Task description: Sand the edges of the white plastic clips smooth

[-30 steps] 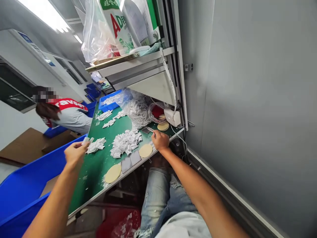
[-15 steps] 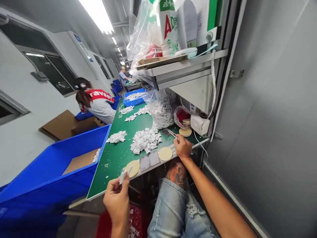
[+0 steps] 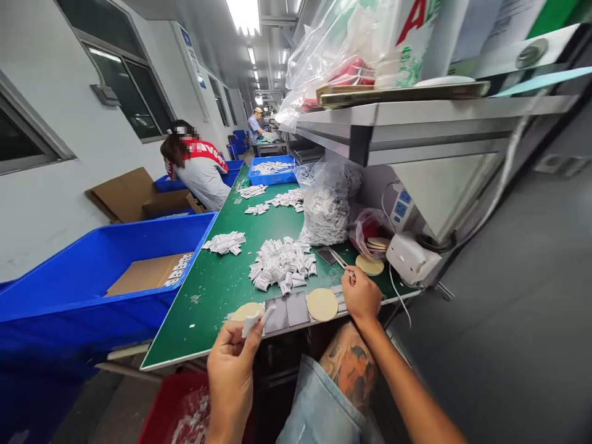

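Observation:
My left hand (image 3: pixel 232 369) pinches a small white plastic piece (image 3: pixel 251 324) between thumb and fingertips, just above the table's front edge. My right hand (image 3: pixel 361 297) is closed round metal tweezers (image 3: pixel 341 259), whose tips reach over a dark square plate (image 3: pixel 326 255). A large heap of white plastic pieces (image 3: pixel 280 264) lies between the hands, with a smaller heap (image 3: pixel 226 242) to its left. Along the front edge are a cream round pad (image 3: pixel 322 304), grey square plates (image 3: pixel 296 309) and another cream pad (image 3: pixel 245 310), partly hidden behind the left hand's piece.
A clear bag of white pieces (image 3: pixel 326 213) stands under the overhanging shelf (image 3: pixel 416 132). A blue tray (image 3: pixel 272 176) sits farther back. Left of the table is a big blue bin (image 3: pixel 139 237); a red bin (image 3: pixel 160 407) stands below. Beyond, one person (image 3: pixel 198 166) leans forward.
The view has shifted and levelled. My left hand still holds the white piece, now turned differently in the fingers. My right hand keeps the tweezers by the dark plate.

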